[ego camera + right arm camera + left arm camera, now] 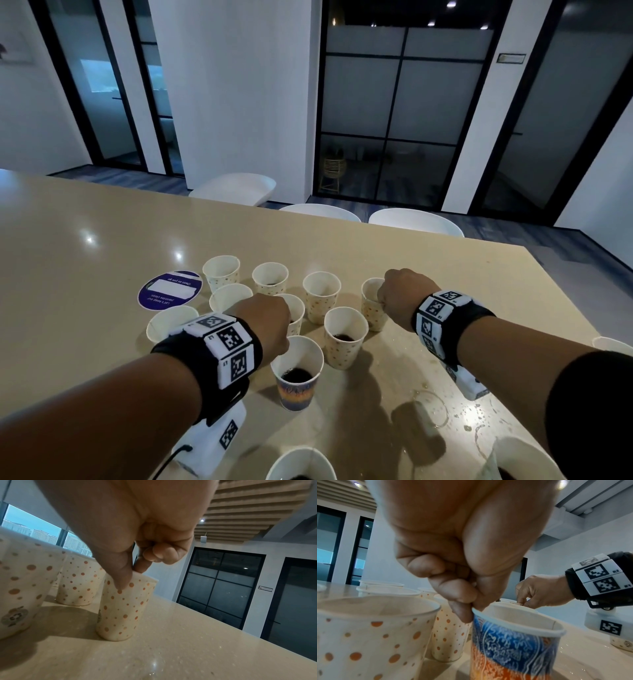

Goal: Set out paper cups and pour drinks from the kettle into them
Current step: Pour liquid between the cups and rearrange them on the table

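A long beige table (102, 240) is seen carrying a cluster of paper cups, most of them white with orange dots, set upright and close together near its right end. Setting out is judged largely done. Dark drink is visible in several: the blue-and-orange patterned cup (296, 371), the dotted cup beside it (345, 337), and faintly in two cups of the far row. Other cups on the left, such as the far-left dotted cup (221, 272), show no drink, so pouring is judged only partly finished. No kettle is seen in any view. A ring of spilled liquid (432, 407) and scattered drops are left on the tabletop near the right forearm.

The patterned cup is pinched at its rim by the left hand (265, 320), thumb inside and forefinger outside, the other fingers curled. The rightmost dotted cup (120, 609) is pinched likewise at its rim by the right hand (400, 296). Both cups are standing on the table, so arranging is judged the step in hand.
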`<state>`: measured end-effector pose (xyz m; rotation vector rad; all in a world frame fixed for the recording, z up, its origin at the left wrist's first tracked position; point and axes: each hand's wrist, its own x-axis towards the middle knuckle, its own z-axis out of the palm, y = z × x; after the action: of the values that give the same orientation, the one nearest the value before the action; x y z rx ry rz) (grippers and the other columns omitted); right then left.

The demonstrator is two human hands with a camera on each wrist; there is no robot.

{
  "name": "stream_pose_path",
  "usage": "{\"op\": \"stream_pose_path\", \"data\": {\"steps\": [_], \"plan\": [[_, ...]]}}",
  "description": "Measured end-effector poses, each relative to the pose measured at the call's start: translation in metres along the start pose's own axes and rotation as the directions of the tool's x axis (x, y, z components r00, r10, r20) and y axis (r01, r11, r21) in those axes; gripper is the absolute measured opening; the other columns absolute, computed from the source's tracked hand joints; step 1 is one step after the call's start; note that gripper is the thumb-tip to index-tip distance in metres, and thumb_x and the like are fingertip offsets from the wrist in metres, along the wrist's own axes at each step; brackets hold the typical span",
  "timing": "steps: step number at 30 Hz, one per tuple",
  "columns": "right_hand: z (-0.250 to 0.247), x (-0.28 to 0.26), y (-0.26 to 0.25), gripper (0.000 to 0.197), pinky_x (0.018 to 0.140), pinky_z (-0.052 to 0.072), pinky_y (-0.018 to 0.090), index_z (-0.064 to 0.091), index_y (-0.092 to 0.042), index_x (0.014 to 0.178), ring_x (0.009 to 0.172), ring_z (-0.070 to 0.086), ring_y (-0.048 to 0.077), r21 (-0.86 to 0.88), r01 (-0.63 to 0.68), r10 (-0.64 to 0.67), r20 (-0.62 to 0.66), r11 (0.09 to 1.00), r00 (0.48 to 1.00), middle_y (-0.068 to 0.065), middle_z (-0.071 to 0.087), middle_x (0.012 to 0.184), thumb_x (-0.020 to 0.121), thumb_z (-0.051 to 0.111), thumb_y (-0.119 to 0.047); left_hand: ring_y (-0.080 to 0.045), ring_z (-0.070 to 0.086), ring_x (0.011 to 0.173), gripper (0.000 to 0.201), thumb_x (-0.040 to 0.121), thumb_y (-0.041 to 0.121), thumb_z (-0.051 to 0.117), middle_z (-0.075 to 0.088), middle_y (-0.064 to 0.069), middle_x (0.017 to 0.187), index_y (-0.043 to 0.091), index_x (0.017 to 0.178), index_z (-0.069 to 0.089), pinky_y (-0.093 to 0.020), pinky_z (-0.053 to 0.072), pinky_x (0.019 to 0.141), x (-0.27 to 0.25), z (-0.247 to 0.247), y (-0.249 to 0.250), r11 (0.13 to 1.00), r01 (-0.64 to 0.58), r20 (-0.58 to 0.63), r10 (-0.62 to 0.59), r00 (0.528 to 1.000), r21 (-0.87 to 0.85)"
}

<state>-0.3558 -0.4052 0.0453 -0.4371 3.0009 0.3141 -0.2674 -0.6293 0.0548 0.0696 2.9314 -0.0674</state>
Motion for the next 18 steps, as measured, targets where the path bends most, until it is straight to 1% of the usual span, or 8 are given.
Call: {"op": "stream_pose_path", "data": {"steps": [3,5,7,8,10,12,15,18], "plan": [[0.001,0.000,0.000,0.025,0.071,0.042,0.029,0.061,-0.009,0.112,0.090,0.054,0.024,0.004,-0.014,0.014,0.002,1.000,1.000,0.006,0.057,0.111,0.093,0.050,-0.021,-0.019,0.056,0.070,0.035,0.091,0.021,0.060,0.048,0.005,0.063,0.022,0.060,0.045,-0.027,0.049,0.070,-0.001,0.000,0.000,1.000,-0.003,-0.002,0.003,1.000,-0.018],[0.002,0.000,0.000,0.024,0.071,0.042,0.029,0.061,-0.009,0.112,0.089,0.052,0.023,-0.006,-0.010,0.010,0.001,1.000,1.000,0.006,0.056,0.111,0.094,0.049,-0.021,-0.019,0.056,0.070,0.033,0.091,0.021,0.061,0.049,0.005,0.063,0.022,0.061,0.047,-0.028,0.051,0.072,-0.002,-0.001,-0.002,1.000,-0.009,0.002,0.009,1.000,-0.028],[0.001,-0.003,0.000,0.025,0.073,0.043,0.030,0.060,-0.009,0.113,0.095,0.055,0.024,-0.020,-0.007,0.007,-0.002,1.000,1.000,0.007,0.055,0.111,0.094,0.049,-0.020,-0.018,0.056,0.069,0.028,0.092,0.022,0.061,0.049,0.006,0.064,0.020,0.066,0.051,-0.028,0.054,0.075,-0.002,-0.001,-0.002,0.999,-0.006,0.005,0.006,1.000,-0.031],[0.001,-0.004,0.001,0.027,0.074,0.044,0.031,0.061,-0.010,0.115,0.099,0.056,0.025,-0.039,0.005,-0.006,-0.007,0.999,1.000,0.007,0.054,0.112,0.094,0.049,-0.020,-0.017,0.055,0.067,0.028,0.091,0.023,0.062,0.049,0.006,0.064,0.019,0.066,0.051,-0.028,0.053,0.074,-0.003,-0.001,-0.002,1.000,-0.001,0.004,0.001,1.000,-0.030],[-0.001,-0.006,0.003,0.030,0.075,0.044,0.031,0.063,-0.015,0.119,0.102,0.055,0.025,-0.093,0.044,-0.046,-0.017,0.995,0.999,0.006,0.053,0.112,0.092,0.050,-0.020,-0.012,0.049,0.059,0.031,0.090,0.024,0.062,0.049,0.005,0.064,0.020,0.063,0.048,-0.026,0.048,0.067,-0.004,0.000,-0.001,1.000,0.013,-0.007,-0.013,1.000,-0.021],[-0.008,-0.011,0.007,0.033,0.077,0.044,0.031,0.061,-0.018,0.123,0.106,0.054,0.026,-0.106,0.058,-0.061,-0.027,0.993,0.998,0.005,0.052,0.116,0.092,0.050,-0.019,-0.011,0.047,0.057,0.032,0.090,0.026,0.061,0.050,0.004,0.065,0.020,0.063,0.047,-0.026,0.045,0.063,-0.007,-0.004,-0.001,1.000,0.017,-0.026,-0.017,1.000,0.006],[-0.028,-0.028,0.017,0.034,0.085,0.045,0.033,0.061,-0.020,0.124,0.111,0.054,0.027,-0.101,0.068,-0.076,-0.074,0.993,0.994,0.006,0.053,0.121,0.092,0.049,-0.018,-0.016,0.055,0.064,0.028,0.092,0.029,0.059,0.054,0.001,0.069,0.019,0.066,0.052,-0.031,0.052,0.068,-0.020,-0.019,-0.001,0.999,-0.012,-0.092,0.016,0.996,0.042],[-0.046,-0.054,0.027,0.030,0.079,0.045,0.031,0.065,-0.021,0.118,0.107,0.057,0.026,-0.111,0.066,-0.079,-0.112,0.992,0.991,0.004,0.058,0.117,0.092,0.050,-0.018,-0.020,0.063,0.075,0.014,0.092,0.030,0.060,0.066,0.000,0.080,0.022,0.083,0.068,-0.034,0.057,0.075,-0.044,-0.038,0.001,0.998,-0.058,-0.182,0.058,0.982,0.005]]}}
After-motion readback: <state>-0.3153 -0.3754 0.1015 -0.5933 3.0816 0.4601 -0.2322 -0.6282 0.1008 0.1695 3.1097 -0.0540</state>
